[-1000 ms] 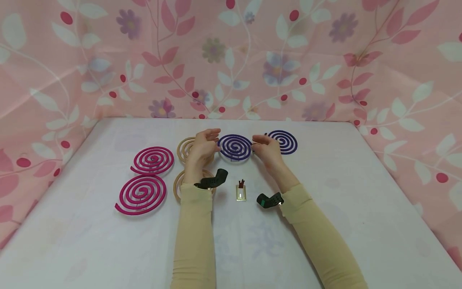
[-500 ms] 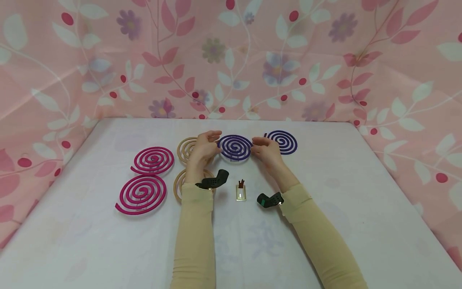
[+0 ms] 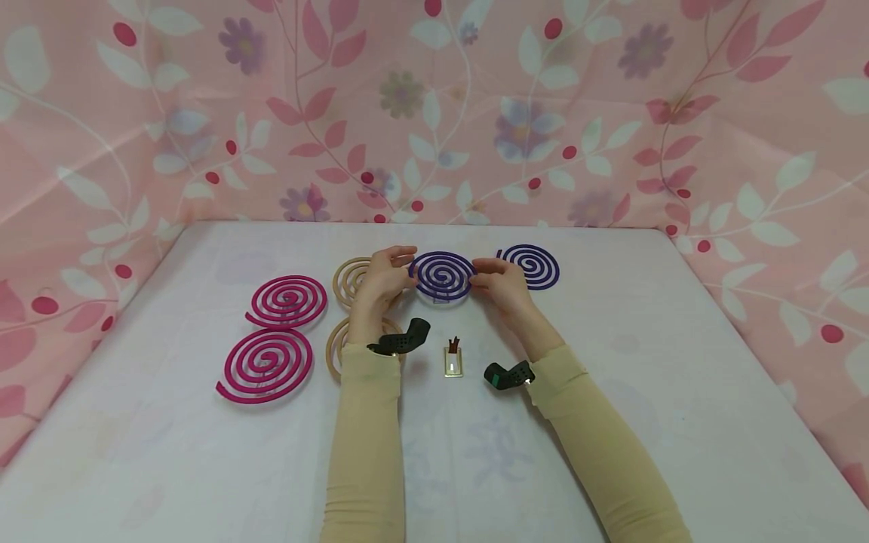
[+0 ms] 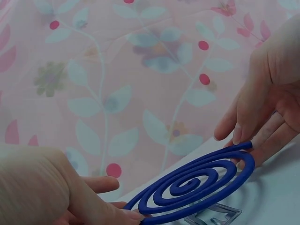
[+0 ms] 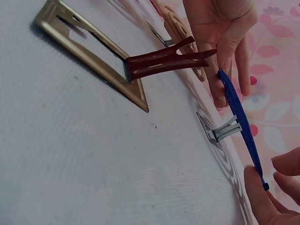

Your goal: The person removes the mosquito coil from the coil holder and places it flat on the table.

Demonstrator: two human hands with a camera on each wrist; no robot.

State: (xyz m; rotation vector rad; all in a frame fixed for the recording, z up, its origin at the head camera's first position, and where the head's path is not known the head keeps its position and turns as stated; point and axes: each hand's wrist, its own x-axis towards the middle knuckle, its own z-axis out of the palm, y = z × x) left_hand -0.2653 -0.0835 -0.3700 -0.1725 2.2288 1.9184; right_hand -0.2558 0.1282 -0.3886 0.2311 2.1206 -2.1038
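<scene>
A blue mosquito coil [image 3: 443, 277] sits level on the prongs of a small metal stand [image 5: 227, 131] near the back of the table. My left hand [image 3: 385, 279] holds the coil's left rim, thumb above and fingers lower, as the left wrist view shows. At the opposite rim, by the coil's outer end, my right hand [image 3: 504, 285] pinches the edge between thumb and fingers. Nearer me stands a gold metal coil stand [image 3: 453, 363] with dark red prongs pointing up and nothing on it.
Two pink coils [image 3: 288, 297] lie at the left. Two tan coils [image 3: 336, 282] are partly hidden by my left hand and forearm. Another blue coil [image 3: 532, 266] is just behind my right hand. Floral pink cloth [image 3: 434, 136] hangs behind the white table [image 3: 645, 422].
My left fingers have dropped slightly, and my right hand has shifted a touch left against the rim. The blue coil has tilted very slightly; the other things stay put.
</scene>
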